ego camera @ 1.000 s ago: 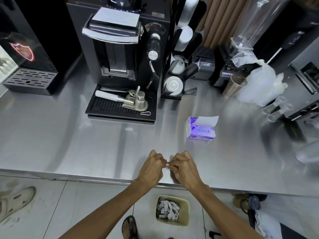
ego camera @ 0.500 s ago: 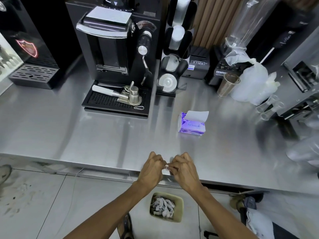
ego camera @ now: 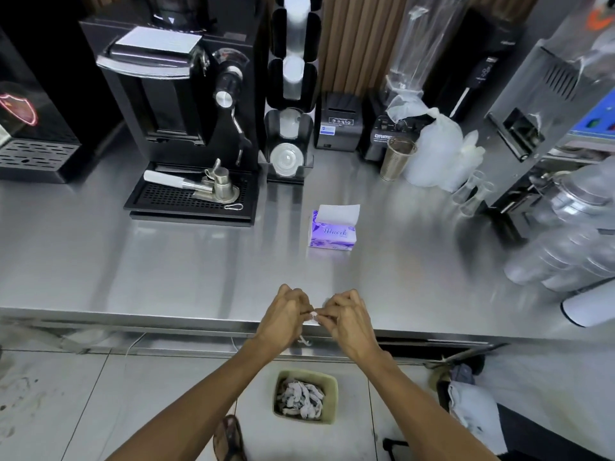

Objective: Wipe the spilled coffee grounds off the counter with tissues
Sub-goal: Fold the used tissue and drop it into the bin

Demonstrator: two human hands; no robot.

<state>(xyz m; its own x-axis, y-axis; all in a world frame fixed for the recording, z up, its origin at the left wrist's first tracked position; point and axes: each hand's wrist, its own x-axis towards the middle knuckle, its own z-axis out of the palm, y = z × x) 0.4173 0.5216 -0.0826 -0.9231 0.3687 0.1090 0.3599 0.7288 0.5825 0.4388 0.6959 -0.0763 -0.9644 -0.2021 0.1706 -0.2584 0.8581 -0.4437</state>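
My left hand (ego camera: 286, 314) and my right hand (ego camera: 347, 316) meet over the front edge of the steel counter (ego camera: 166, 261), fingers curled. Between their fingertips they pinch a tiny white scrap of tissue (ego camera: 313, 315). A purple tissue pack (ego camera: 332, 231) with one white sheet sticking up stands on the counter beyond my hands. No coffee grounds show on the shiny surface. Below the counter edge, on the floor, a beige bin (ego camera: 305, 395) holds several crumpled used tissues.
A black espresso machine (ego camera: 173, 104) with a drip tray and portafilter stands at the back left, a cup dispenser (ego camera: 291, 94) beside it. A metal cup (ego camera: 396, 158), plastic bags and stacked clear cups (ego camera: 565, 254) crowd the right.
My hands stay together pinching the scrap. The head view has shifted slightly, so the counter's front edge now lies under my hands and the bin sits more directly below them.
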